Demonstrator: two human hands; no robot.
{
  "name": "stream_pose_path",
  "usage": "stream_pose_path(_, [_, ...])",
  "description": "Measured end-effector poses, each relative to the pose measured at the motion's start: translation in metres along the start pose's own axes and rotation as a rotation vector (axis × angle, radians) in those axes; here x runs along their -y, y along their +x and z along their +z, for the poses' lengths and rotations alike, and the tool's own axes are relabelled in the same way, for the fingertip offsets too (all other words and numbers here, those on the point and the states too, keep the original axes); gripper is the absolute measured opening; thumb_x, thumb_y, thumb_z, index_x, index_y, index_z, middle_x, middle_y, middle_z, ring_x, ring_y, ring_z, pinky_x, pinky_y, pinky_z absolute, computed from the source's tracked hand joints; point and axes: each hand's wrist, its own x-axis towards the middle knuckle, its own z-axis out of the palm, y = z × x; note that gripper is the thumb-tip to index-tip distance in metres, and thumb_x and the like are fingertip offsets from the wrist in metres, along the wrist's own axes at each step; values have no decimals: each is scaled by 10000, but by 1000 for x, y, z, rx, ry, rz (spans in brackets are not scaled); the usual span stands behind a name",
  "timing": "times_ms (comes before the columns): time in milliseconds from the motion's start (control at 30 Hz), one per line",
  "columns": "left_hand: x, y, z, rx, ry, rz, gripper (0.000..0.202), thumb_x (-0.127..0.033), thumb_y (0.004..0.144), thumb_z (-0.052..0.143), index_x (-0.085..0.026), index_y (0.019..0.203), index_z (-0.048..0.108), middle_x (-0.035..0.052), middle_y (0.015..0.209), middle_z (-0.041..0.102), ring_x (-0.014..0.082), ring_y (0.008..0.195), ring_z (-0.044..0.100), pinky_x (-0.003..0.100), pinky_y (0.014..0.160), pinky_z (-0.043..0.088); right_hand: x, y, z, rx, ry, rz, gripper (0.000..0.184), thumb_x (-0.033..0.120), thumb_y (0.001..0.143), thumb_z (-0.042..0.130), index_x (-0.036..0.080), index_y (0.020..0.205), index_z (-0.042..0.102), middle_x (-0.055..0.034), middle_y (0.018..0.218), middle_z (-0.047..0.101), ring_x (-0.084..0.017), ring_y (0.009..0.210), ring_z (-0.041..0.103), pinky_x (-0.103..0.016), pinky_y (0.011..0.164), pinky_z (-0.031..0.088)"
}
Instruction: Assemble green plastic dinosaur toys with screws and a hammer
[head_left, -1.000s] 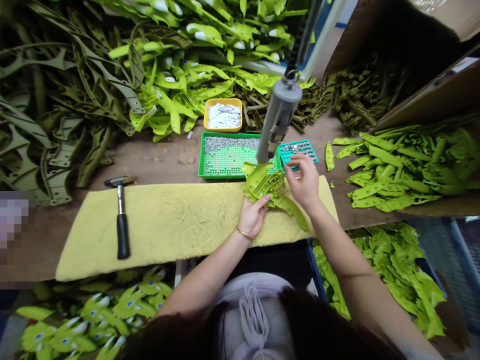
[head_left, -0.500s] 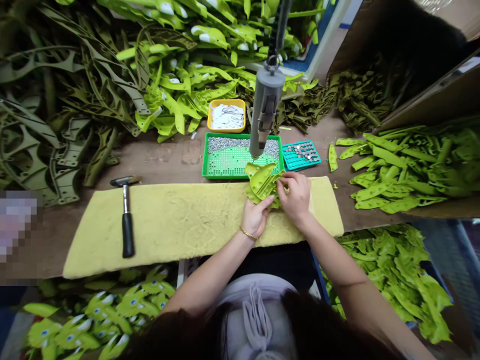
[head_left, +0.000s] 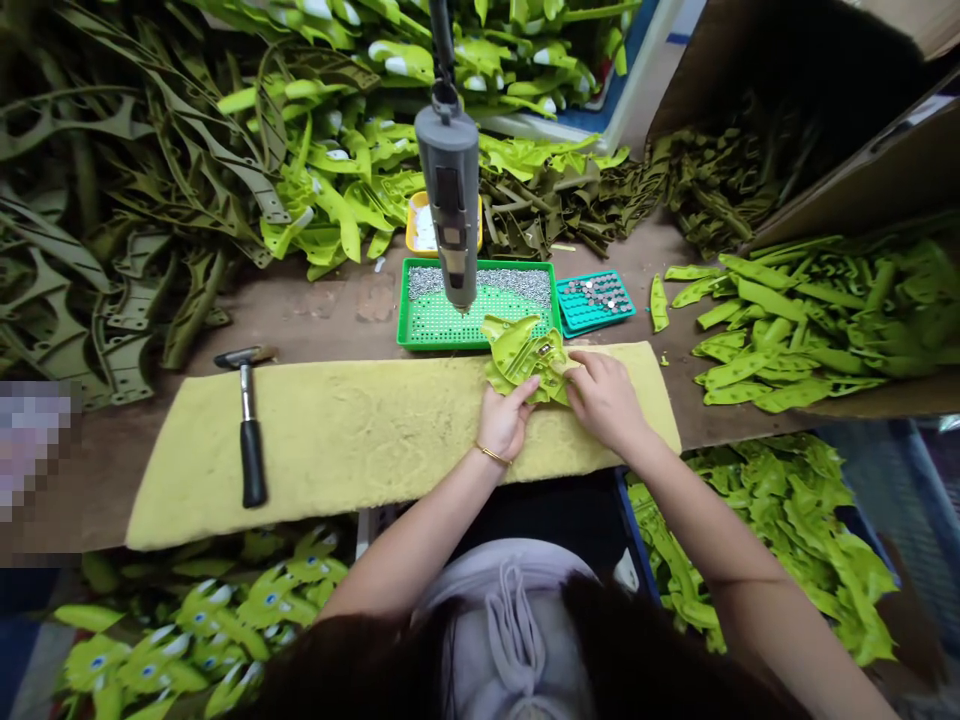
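Note:
My left hand point(head_left: 504, 418) is closed on the lower left of a lime-green moulded plastic part point(head_left: 517, 352), thumb on top. The part's ribbed inner side faces up, and a small metallic or dark detail shows in its middle. At the right edge of the same part, my right hand point(head_left: 606, 400) has its fingers pinched together; whether a smaller piece is between them I cannot make out. Just beyond the part, a grey electric screwdriver point(head_left: 452, 215) hangs from a dark cord. Beneath both hands lies a yellow towel point(head_left: 375, 425).
A hammer point(head_left: 251, 430) lies on the towel's left. Behind are a green tray point(head_left: 480, 345) of small screws, a teal tray point(head_left: 596, 318) of round metal pieces and a yellow tub point(head_left: 412, 240). Olive parts point(head_left: 127, 230) pile left; lime-green strips point(head_left: 780, 330) lie right.
The hanging screwdriver has swung to the left, now covering part of the yellow tub. My right hand has shifted slightly right. The held part is turned so more of its inner ribs show.

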Motion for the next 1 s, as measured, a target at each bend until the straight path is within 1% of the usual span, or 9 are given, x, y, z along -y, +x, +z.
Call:
stream_pose_path(200, [-27,-2,-10,68,259,68,483,-191,531,866,-144,951,631,71,958,727,189,836,684,312,781,532,4,-2,-17,18,310,-23,57,254,848,583,207,826,606,-103,1111,625,-242,1080,551,-431,920,469])
stream_pose_path(333, [-58,1,-23,242,510,-58,499,-148,524,860,-142,972,640,93,969,723,195,829,686,306,764,535,12,-4,-22,7,587,-38,108,290,834,615,215,765,581,-74,1011,677,-206,995,613,-395,862,507])
stream_pose_path(467, [-69,18,-28,425,716,-158,518,-109,463,864,-159,934,656,79,830,733,182,686,685,272,634,526,30,-12,-11,86,813,-1,140,308,828,596,213,730,565,-55,892,717,-153,724,641,-297,634,521])
stream_pose_path(567, [-61,40,-18,588,867,31,477,-69,354,852,-191,775,664,-30,588,667,129,477,596,226,513,464,39,-20,2,84,891,189,137,337,808,603,218,751,569,-27,723,685,-139,577,600,-277,538,499])
stream_pose_path(633, [-52,50,-7,596,908,206,484,-15,271,819,-219,679,659,-71,533,626,114,438,547,225,517,456,41,-24,9,49,927,280,157,365,795,613,224,863,604,-29,730,677,-162,616,625,-301,560,522])
stream_pose_path(767, [-57,48,6,537,944,403,445,11,352,772,-235,717,701,-11,637,673,190,617,627,288,706,496,36,-27,15,47,927,369,258,403,819,575,240,999,663,-69,878,689,-186,666,643,-373,644,553])
stream_pose_path(867, [-114,30,-18,486,1131,625,341,-92,537,757,-246,839,722,53,877,719,250,877,647,337,868,467,34,-29,17,72,974,521,264,445,776,625,241,933,684,-63,813,688,-192,604,629,-393,611,550])
stream_pose_path(900, [-144,22,-33,352,1233,659,319,-95,586,732,-236,871,718,59,940,714,249,941,631,336,914,443,35,-30,18,69,996,575,271,457,745,657,243,908,685,-59,787,689,-198,599,631,-397,604,550])
stream_pose_path(1000, [-247,-8,-93,-289,1551,736,314,-58,695,629,-172,985,667,75,1123,644,249,1143,506,377,1073,291,37,-32,21,47,1031,694,298,474,660,732,250,851,685,-52,745,694,-214,613,643,-411,623,558])
